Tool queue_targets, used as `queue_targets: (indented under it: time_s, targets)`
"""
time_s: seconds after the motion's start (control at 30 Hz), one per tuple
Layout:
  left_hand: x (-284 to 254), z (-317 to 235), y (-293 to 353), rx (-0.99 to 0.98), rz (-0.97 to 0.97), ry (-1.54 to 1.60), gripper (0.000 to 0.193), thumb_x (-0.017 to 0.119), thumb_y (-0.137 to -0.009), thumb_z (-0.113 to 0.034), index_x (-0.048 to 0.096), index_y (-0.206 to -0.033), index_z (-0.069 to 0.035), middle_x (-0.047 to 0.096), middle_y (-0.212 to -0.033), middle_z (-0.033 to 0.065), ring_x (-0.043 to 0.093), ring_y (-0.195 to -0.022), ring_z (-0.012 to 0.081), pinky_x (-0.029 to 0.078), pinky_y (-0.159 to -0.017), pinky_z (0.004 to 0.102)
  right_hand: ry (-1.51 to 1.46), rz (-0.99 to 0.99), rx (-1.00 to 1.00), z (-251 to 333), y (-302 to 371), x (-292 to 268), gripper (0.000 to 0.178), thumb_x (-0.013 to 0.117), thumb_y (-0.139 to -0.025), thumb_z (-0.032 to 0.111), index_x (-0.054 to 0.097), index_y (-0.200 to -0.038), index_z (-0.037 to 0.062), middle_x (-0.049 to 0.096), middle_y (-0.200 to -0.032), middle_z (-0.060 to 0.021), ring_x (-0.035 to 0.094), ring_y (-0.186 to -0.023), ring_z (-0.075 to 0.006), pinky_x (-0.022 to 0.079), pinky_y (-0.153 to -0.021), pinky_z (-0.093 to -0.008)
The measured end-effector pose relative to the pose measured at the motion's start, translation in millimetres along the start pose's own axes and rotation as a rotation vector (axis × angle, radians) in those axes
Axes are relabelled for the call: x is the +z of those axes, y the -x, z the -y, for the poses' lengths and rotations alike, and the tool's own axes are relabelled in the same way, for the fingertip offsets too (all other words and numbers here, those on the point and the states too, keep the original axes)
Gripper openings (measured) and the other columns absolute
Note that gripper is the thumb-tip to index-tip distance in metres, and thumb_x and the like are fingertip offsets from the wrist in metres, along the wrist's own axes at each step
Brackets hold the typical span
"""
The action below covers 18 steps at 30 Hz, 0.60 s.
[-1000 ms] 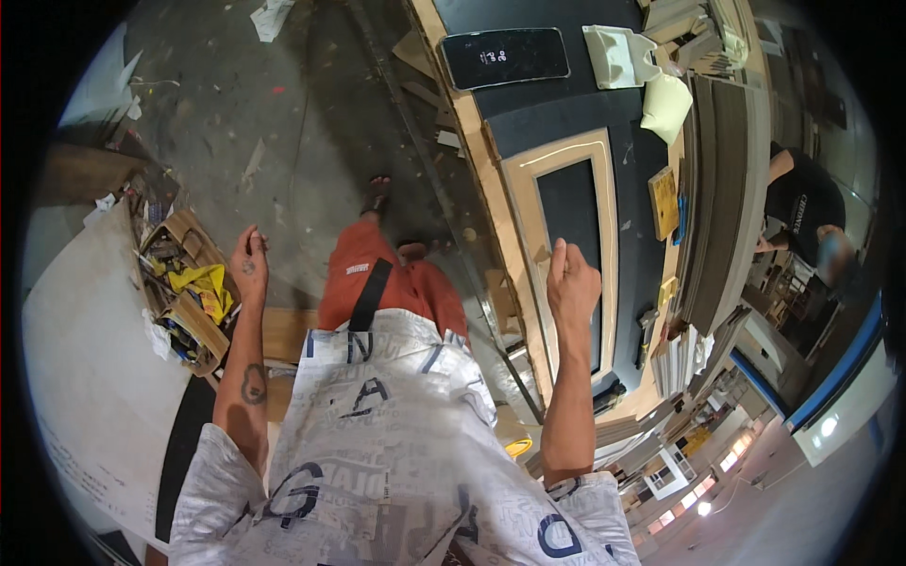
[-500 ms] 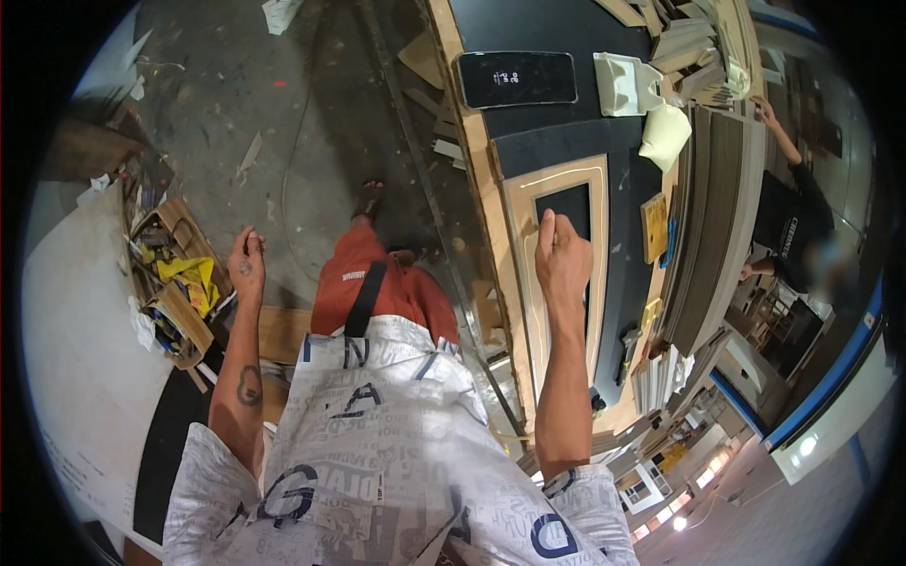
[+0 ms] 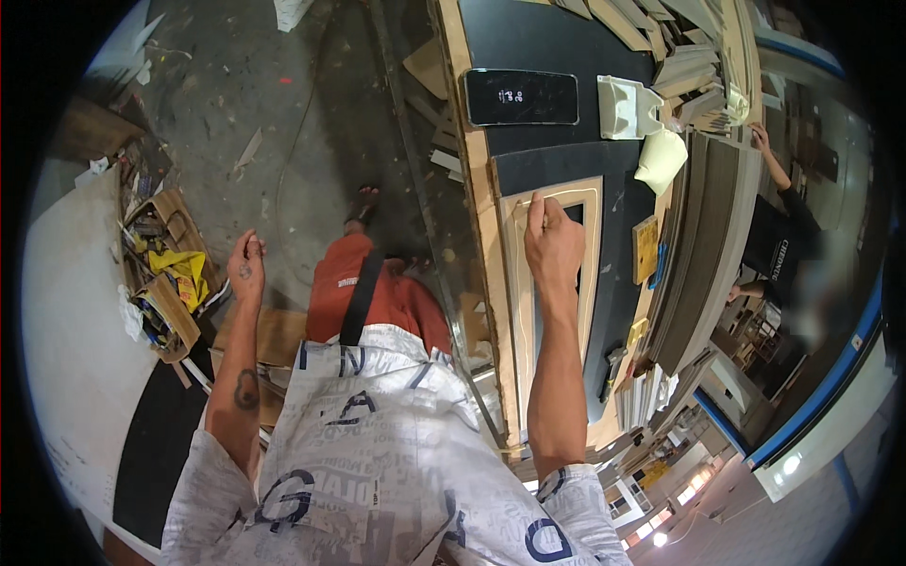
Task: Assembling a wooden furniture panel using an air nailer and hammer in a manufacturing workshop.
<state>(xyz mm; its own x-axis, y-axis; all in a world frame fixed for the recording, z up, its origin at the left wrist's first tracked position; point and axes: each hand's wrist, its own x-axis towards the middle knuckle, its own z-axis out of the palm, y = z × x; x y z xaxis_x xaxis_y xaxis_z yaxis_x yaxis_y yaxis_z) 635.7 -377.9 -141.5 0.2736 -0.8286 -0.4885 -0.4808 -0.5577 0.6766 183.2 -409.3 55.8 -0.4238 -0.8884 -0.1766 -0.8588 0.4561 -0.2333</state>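
My right hand (image 3: 555,243) is closed over the far end of a rectangular wooden frame (image 3: 514,283). A thin whitish line of what looks like glue runs along the frame's face. Whatever the fingers hold, if anything, is hidden. The frame lies on a black panel (image 3: 538,170), and dark surface shows through its opening. Out to the left, my left hand (image 3: 247,264) hangs over the floor, its fingers curled together, away from any object; I cannot see whether something small is in it.
Beyond the frame lie a phone (image 3: 522,97), a cream plastic holder (image 3: 628,107) and a pale yellow soft pack (image 3: 661,160). A yellow block (image 3: 645,249) and stacked boards (image 3: 698,255) line the right. A toolbox (image 3: 170,236) stands left. Another person (image 3: 788,236) is at far right.
My right hand has moved left and farther away over the frame, close to its far left corner. The view has shifted slightly. My left hand keeps nearly the same pose.
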Motion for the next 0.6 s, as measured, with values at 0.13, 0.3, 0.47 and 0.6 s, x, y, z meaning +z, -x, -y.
queue_targets:
  time_s: [0.13,0.3,0.47,0.6]
  targets:
    - [1,7,0,0.014,-0.002,-0.021,0.035,0.052,-0.102,-0.026,0.061,-0.125,0.000,0.070,-0.094,0.0090,0.064,-0.081,0.0149,0.050,-0.076,0.0277,0.012,-0.011,-0.023,1,-6,1,0.039,0.050,-0.100,0.031,0.065,-0.078,0.0021,0.061,-0.064,-0.0257,0.061,-0.062,-0.0452,0.046,-0.059,-0.0511]
    - [3,7,3,0.009,-0.008,-0.032,0.037,0.053,-0.103,-0.028,0.061,-0.127,-0.001,0.069,-0.094,0.0072,0.061,-0.080,0.0128,0.048,-0.074,0.0261,0.037,-0.003,-0.010,-3,-11,3,0.040,0.050,-0.100,0.032,0.063,-0.078,0.0020,0.060,-0.063,-0.0250,0.060,-0.061,-0.0456,0.046,-0.058,-0.0518]
    - [2,2,4,-0.014,-0.005,-0.014,0.037,0.053,-0.103,-0.028,0.061,-0.127,-0.001,0.069,-0.094,0.0075,0.062,-0.081,0.0133,0.049,-0.075,0.0262,0.017,-0.013,-0.014,-4,-13,4,0.041,0.049,-0.100,0.033,0.062,-0.078,0.0019,0.060,-0.063,-0.0252,0.060,-0.061,-0.0461,0.046,-0.057,-0.0524]
    - [2,-4,3,0.009,0.009,-0.043,0.038,0.053,-0.103,-0.028,0.061,-0.127,0.000,0.069,-0.095,0.0081,0.063,-0.082,0.0139,0.049,-0.076,0.0266,0.044,-0.017,-0.010,-9,-14,8,0.041,0.048,-0.101,0.034,0.062,-0.078,0.0022,0.061,-0.064,-0.0256,0.061,-0.063,-0.0464,0.046,-0.057,-0.0524]
